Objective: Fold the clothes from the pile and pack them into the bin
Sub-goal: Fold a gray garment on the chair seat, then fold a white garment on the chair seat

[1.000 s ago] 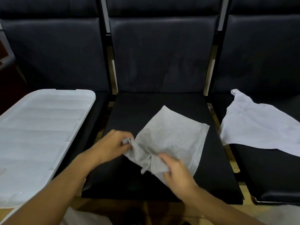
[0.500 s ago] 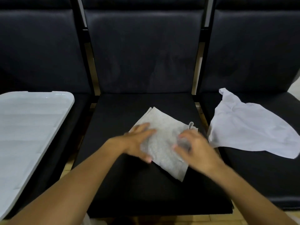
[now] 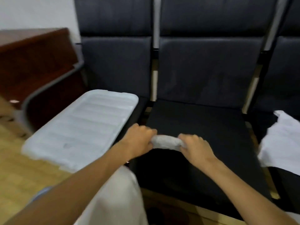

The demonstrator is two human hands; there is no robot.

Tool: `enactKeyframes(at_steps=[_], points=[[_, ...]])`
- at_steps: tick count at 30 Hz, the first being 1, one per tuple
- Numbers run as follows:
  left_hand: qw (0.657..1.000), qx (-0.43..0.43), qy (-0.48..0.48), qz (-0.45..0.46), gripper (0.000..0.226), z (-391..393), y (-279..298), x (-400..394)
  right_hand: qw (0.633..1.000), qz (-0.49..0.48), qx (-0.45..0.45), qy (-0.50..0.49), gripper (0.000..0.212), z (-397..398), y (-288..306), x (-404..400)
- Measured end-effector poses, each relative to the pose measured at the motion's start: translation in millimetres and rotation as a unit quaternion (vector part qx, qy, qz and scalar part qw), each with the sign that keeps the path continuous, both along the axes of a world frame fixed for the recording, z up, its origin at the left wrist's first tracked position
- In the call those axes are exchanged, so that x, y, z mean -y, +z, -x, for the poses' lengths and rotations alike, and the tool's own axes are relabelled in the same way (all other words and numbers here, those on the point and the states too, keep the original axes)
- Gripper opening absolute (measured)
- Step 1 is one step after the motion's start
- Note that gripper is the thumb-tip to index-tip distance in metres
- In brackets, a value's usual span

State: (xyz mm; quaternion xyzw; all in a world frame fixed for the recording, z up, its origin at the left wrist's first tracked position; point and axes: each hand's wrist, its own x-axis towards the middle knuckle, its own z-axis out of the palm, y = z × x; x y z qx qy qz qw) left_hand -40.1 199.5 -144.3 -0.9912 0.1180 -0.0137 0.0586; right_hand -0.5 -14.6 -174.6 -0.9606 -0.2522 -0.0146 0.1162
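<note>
At frame centre, left hand and right hand gripped a small folded grey cloth, fingers curled round its ends.

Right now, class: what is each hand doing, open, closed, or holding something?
Left hand: closed around one end of the grey cloth.
Right hand: closed around the cloth's other end.

seat bare ahead | lid left | white garment right
</note>
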Motion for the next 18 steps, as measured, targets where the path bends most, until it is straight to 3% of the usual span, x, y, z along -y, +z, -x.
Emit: enactKeyframes(at_steps=[2, 5, 9, 11, 14, 16, 18], points=[[0.991, 0.03, 0.079, 0.106, 0.023, 51, 30, -60, 0.994, -0.091, -0.014, 0.061, 0.012, 16, 30, -51], [0.954, 0.061, 0.181, 0.231, 0.033, 147, 59, -139, 0.957, -0.16, -0.129, 0.205, 0.017, 49, 55, -136], [0.906, 0.019, 0.276, 0.32, 0.034, 273, 61, -206, 0.893, -0.056, -0.249, 0.371, 0.018, 100, 55, -252], [0.88, -0.006, 0.327, 0.344, 0.021, 326, 45, -224, 0.858, 0.025, -0.286, 0.425, 0.02, 131, 48, -297], [0.856, -0.067, 0.382, 0.342, 0.007, 387, 11, -243, 0.811, 0.129, -0.294, 0.489, 0.024, 178, 24, -347], [0.838, -0.086, 0.416, 0.343, 0.011, 419, -11, -257, 0.79, 0.173, -0.292, 0.511, 0.035, 209, 4, -373], [0.829, -0.087, 0.438, 0.335, 0.014, 435, -28, -267, 0.791, 0.178, -0.286, 0.51, 0.04, 228, -12, -383]])
